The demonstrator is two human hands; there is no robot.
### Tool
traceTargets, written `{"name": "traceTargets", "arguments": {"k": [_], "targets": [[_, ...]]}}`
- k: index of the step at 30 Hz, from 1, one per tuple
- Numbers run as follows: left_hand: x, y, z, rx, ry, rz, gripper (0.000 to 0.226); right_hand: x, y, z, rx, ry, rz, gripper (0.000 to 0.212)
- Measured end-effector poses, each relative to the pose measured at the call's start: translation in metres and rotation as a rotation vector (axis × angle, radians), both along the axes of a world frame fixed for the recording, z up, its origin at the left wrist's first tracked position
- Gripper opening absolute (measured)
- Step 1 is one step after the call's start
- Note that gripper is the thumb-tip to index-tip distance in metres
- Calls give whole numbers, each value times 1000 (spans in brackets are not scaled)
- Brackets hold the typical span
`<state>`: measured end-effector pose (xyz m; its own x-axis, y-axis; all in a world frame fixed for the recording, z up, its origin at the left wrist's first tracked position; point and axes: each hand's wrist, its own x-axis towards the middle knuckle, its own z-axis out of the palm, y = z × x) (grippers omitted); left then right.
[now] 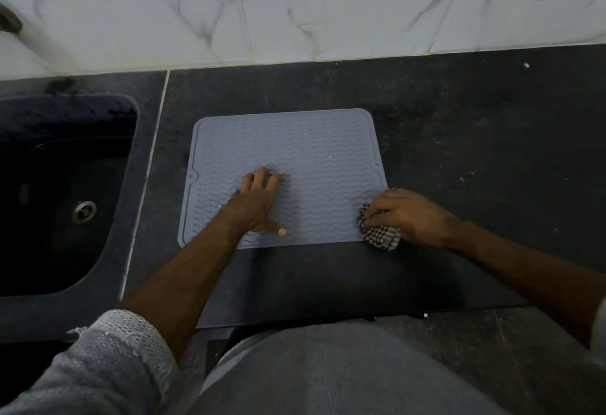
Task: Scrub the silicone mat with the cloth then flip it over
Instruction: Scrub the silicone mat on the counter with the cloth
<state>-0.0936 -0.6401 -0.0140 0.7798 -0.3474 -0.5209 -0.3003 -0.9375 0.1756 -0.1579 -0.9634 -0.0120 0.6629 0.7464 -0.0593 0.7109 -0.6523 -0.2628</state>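
Left hand (257, 203) pressed flat, fingers spread, on grey mat (314, 152) lying ridged side up on dark worktop (459, 125). Right hand (406, 214) gripped checked cloth (382, 234) at mat's near right corner.

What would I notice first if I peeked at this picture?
A grey wavy silicone mat lies flat on the dark counter. The left hand presses on its middle, and the right hand holds a checked cloth at its near right corner.
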Motion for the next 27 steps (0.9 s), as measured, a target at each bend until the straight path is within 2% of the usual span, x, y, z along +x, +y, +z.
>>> {"name": "traceTargets", "arguments": {"k": [4,10,14,17,19,23,27], "targets": [[-1,-3,3,15,-3,1,119,5,7,-1,17,24,-45,37],[-1,-5,6,37,1,19,120,10,92,-14,98,-38,65,37],[-1,-1,3,10,-4,5,118,6,59,-12,85,-74,75,35],[-1,-1,3,10,-2,7,119,3,25,-10,51,-54,24,43],[-1,-1,2,5,-10,6,118,2,28,-8,47,-39,-8,42],[0,-2,0,10,-25,10,118,8,79,-8,126,-62,4,37],[0,0,-3,14,-29,8,120,7,117,-12,107,-70,110,33]]}}
